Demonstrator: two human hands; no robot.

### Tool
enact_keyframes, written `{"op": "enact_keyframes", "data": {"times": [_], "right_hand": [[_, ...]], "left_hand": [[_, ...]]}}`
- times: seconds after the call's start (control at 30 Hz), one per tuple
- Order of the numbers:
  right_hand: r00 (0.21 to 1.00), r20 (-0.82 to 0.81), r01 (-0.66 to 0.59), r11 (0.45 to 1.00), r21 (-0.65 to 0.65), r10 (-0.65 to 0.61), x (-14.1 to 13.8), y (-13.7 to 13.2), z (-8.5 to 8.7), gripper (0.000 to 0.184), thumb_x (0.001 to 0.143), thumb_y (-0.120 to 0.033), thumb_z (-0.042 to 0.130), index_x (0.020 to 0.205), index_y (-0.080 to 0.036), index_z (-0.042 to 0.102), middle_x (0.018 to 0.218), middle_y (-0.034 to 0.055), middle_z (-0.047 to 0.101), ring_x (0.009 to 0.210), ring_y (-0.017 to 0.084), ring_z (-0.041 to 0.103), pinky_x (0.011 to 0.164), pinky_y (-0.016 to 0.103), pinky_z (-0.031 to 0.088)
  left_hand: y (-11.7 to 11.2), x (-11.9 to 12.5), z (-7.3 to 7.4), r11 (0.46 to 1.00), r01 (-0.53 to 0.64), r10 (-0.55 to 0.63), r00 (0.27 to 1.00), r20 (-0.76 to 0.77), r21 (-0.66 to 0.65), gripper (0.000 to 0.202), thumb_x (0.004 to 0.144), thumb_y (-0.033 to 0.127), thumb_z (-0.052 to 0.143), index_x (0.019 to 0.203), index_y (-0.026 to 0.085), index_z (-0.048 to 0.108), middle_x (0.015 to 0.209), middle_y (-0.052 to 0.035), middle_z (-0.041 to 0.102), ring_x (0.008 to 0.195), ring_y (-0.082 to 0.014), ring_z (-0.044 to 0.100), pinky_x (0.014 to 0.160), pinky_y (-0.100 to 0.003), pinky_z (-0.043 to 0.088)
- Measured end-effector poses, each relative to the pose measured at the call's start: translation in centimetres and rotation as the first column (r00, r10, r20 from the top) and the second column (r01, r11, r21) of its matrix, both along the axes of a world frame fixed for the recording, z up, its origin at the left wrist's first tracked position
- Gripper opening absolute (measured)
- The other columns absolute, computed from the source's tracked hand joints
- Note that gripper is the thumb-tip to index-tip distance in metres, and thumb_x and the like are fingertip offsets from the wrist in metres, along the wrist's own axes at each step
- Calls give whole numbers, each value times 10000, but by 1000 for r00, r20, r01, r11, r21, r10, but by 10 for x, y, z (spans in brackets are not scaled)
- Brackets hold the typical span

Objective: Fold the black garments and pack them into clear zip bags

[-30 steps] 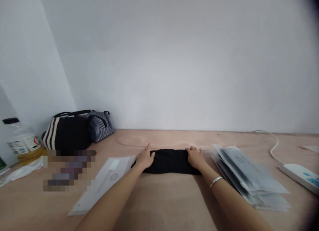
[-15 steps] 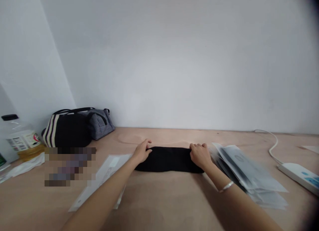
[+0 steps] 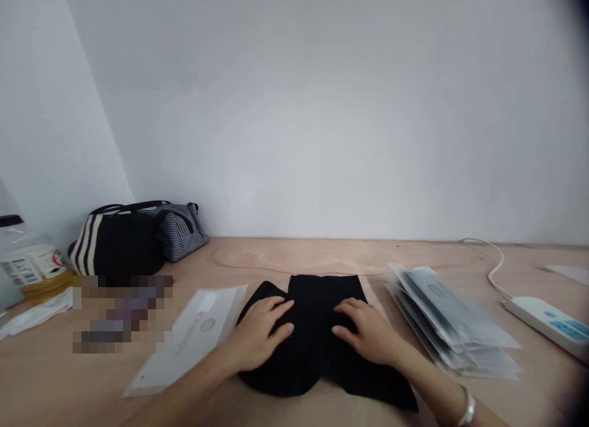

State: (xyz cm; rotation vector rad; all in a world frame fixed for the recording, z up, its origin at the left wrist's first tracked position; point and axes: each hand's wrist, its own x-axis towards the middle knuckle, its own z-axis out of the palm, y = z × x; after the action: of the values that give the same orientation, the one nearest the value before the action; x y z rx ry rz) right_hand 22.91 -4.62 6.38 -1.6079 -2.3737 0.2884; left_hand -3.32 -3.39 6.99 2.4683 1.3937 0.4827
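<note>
A black cloth garment (image 3: 317, 295) lies spread out on the wooden table (image 3: 285, 255) in front of me. My left hand (image 3: 257, 335) rests flat on its left half with the fingers stretched out. My right hand (image 3: 368, 332), with a silver bracelet on its wrist, lies flat on the right half, fingers extended toward the middle. Both palms press down on the fabric and hold nothing.
A flat clear packet (image 3: 188, 338) lies left of the cloth. A stack of clear packets (image 3: 448, 319) sits to the right. A striped bag (image 3: 133, 237) and a bottle (image 3: 27, 264) stand at far left. A white power strip (image 3: 547, 323) with its cable lies far right.
The cloth was a narrow folded strip gripped at both ends; now it lies opened toward me, and both hands have moved nearer and lie flat on it.
</note>
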Motion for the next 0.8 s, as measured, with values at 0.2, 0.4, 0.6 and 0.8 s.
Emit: {"op": "enact_keyframes", "data": {"times": [0.2, 0.4, 0.6, 0.8], "right_hand": [[996, 83, 17, 998, -61, -12, -11, 2, -44, 704, 733, -658, 369, 1345, -375, 165, 1428, 8, 97, 1279, 361, 46, 992, 604, 58], [997, 74, 29, 999, 21, -30, -8, -2, -46, 670, 725, -651, 402, 1321, -424, 196, 1409, -42, 182, 1269, 346, 124, 1015, 563, 156], [985, 107, 130, 989, 72, -138, -1, 10, -25, 485, 851, -517, 238, 1294, -355, 346, 1373, 1, 315, 1265, 286, 229, 1013, 490, 210], [655, 198, 588, 657, 472, -729, 67, 39, 4, 456, 827, -295, 384, 1256, -142, 406, 1300, 240, 349, 1161, 466, 303, 835, 694, 149]], "left_hand": [[-5, 12, -50, 999, -1, 13, 973, -230, 50, 605, 815, 612, 307, 1341, 346, 173, 1428, -50, 164, 1293, -286, 120, 1008, -523, 126], [-3, 8, -49, 998, 1, 16, 970, -241, 69, 606, 813, 618, 308, 1338, 352, 167, 1422, -43, 174, 1291, -286, 127, 1006, -517, 151], [-3, 10, -51, 998, 1, 14, 971, -239, 61, 600, 817, 622, 292, 1338, 354, 164, 1424, -54, 164, 1291, -288, 116, 1005, -528, 138], [-2, 8, -52, 997, 9, 8, 971, -241, 71, 601, 819, 624, 277, 1342, 353, 151, 1425, -60, 156, 1291, -291, 104, 1001, -541, 138]]}}
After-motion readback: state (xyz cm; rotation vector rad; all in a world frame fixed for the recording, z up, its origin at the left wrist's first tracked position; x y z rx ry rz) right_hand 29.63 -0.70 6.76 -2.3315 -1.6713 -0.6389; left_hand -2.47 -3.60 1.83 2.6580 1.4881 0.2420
